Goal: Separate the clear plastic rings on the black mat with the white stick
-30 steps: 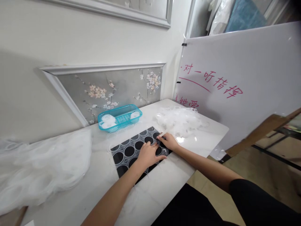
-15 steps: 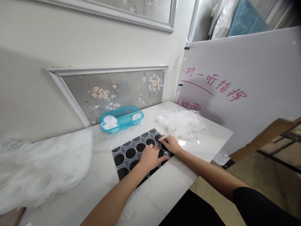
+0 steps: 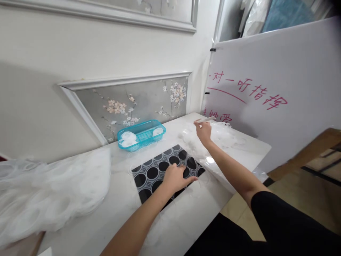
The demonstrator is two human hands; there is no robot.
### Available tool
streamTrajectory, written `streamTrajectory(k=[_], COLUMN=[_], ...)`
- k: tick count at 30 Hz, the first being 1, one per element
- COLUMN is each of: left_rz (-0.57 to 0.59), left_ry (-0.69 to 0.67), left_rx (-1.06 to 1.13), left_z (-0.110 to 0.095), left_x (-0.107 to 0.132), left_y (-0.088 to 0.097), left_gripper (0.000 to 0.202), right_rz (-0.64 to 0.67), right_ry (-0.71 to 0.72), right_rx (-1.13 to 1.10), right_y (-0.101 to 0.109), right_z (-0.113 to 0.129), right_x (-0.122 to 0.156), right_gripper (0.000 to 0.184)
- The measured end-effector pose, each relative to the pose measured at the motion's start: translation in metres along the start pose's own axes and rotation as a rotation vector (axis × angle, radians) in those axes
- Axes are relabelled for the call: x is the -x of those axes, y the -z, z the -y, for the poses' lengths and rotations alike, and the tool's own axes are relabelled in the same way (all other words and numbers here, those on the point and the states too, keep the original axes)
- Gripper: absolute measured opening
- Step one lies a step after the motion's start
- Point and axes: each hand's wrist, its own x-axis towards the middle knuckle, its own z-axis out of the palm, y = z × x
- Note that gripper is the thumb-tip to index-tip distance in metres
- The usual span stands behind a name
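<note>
My left hand [image 3: 176,176] lies flat, fingers spread, on the black circle-patterned sheet [image 3: 152,173], which rests on the white table [image 3: 101,222]. My right hand [image 3: 204,132] pinches a slim white stick [image 3: 209,120] by the loose heap of clear plastic [image 3: 226,137] (it crowds the sheet's far right corner). Behind stands a turquoise basket [image 3: 142,124] with round white pieces [image 3: 129,136]; translucent plastic [image 3: 71,185] is piled at left.
</note>
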Motion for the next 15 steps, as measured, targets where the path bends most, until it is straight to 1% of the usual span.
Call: streamTrajectory(k=[1, 2, 4, 6, 8, 10, 12, 15], left_rz=[-0.004, -0.018, -0.062, -0.085, -0.07, -0.037, -0.001, 0.036], left_ry=[-0.03, -0.061, -0.085, -0.045, 0.045, 0.153, 0.233, 0.269], left_rx=[-0.002, -0.009, -0.037, -0.068, -0.097, -0.127, -0.158, -0.191], left_z=[0.0, -0.001, -0.004, -0.01, -0.018, -0.024, -0.027, -0.028], left_x=[0.001, 0.003, 0.008, 0.014, 0.019, 0.022, 0.023, 0.023], left_y=[0.0, 0.001, 0.002, 0.004, 0.005, 0.005, 0.003, -0.001], left_gripper=[0.084, 0.083, 0.08, 0.078, 0.079, 0.082, 0.084, 0.087], right_rz=[0.025, 0.104, 0.357, 0.544, 0.661, 0.712, 0.73, 0.735], right_ry=[0.004, 0.048, 0.191, 0.258, 0.246, 0.19, 0.143, 0.149], right_rx=[-0.064, -0.132, -0.264, -0.374, -0.451, -0.493, -0.516, -0.525], right_y=[0.0, 0.001, 0.002, 0.004, 0.005, 0.004, 0.003, 0.001], right_z=[0.005, 0.011, 0.024, 0.033, 0.036, 0.035, 0.032, 0.03], right_x=[0.005, 0.015, 0.047, 0.083, 0.111, 0.125, 0.129, 0.129], right_gripper=[0.03, 0.028, 0.025, 0.025, 0.028, 0.031, 0.032, 0.029])
